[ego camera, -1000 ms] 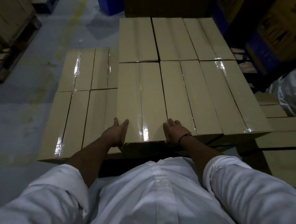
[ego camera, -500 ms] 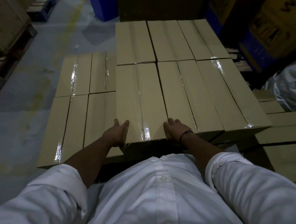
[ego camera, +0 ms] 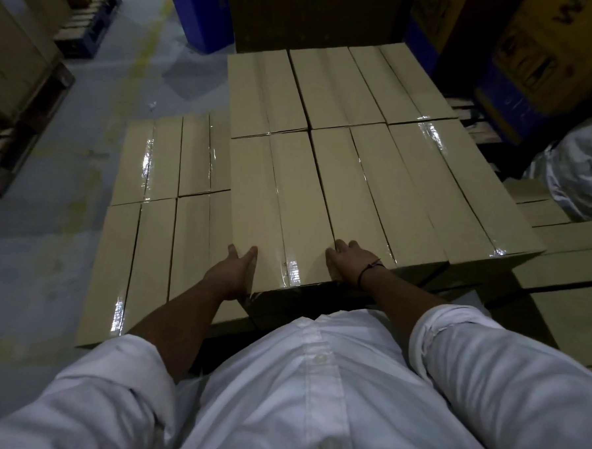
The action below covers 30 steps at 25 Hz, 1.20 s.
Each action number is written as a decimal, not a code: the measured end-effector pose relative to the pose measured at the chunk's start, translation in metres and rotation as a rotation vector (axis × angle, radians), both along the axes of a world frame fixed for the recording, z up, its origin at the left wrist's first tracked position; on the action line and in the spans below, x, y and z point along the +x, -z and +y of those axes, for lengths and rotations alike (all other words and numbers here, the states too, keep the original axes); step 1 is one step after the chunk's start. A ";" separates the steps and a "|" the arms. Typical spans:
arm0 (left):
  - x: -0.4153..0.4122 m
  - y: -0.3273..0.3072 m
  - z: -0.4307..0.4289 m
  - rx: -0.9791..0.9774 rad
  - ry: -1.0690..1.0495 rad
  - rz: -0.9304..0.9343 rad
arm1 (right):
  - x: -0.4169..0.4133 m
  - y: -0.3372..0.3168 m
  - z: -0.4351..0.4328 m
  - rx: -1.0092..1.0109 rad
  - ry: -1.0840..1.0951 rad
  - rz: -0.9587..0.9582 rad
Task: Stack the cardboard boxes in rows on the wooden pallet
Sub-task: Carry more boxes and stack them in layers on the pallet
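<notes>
We take the near box (ego camera: 282, 206) as our landmark. It sits at the front left corner of the upper layer, flush against the neighbouring box (ego camera: 368, 193) on its right. The left hand (ego camera: 232, 272) lies flat against its left side with straight fingers. The right hand (ego camera: 352, 261) rests on the neighbouring box with loose, nearly straight fingers, the tips at the seam with the near box. Neither hand wraps around anything, so we read this as squaring the near box into line rather than carrying it.

Beyond the near box stands a back row (ego camera: 332, 89) of three boxes. The near box and the two to its right form a second row of three, so we judge this part of the layer done. Left of the near box and one tier lower, four boxes (ego camera: 147, 158) lie with bare tops, and we judge that those places are left to fill. More low boxes (ego camera: 561, 238) show to its right. The wooden pallet beneath the near box is hidden, so we cannot tell how many layers lie under it.
</notes>
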<state>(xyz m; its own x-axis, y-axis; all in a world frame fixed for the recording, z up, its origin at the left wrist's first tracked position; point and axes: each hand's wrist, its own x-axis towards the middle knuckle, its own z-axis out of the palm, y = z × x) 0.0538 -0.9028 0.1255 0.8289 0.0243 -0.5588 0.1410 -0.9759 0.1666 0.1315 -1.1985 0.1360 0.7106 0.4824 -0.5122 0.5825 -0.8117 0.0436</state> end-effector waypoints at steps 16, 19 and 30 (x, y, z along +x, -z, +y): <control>0.010 -0.001 0.000 0.080 0.054 0.013 | 0.003 -0.001 -0.001 0.051 0.034 -0.032; 0.010 -0.001 0.001 0.072 0.044 0.007 | 0.009 -0.002 -0.002 0.091 0.074 0.028; 0.026 -0.013 0.007 -0.093 -0.055 0.124 | 0.010 -0.001 -0.005 0.185 0.188 0.105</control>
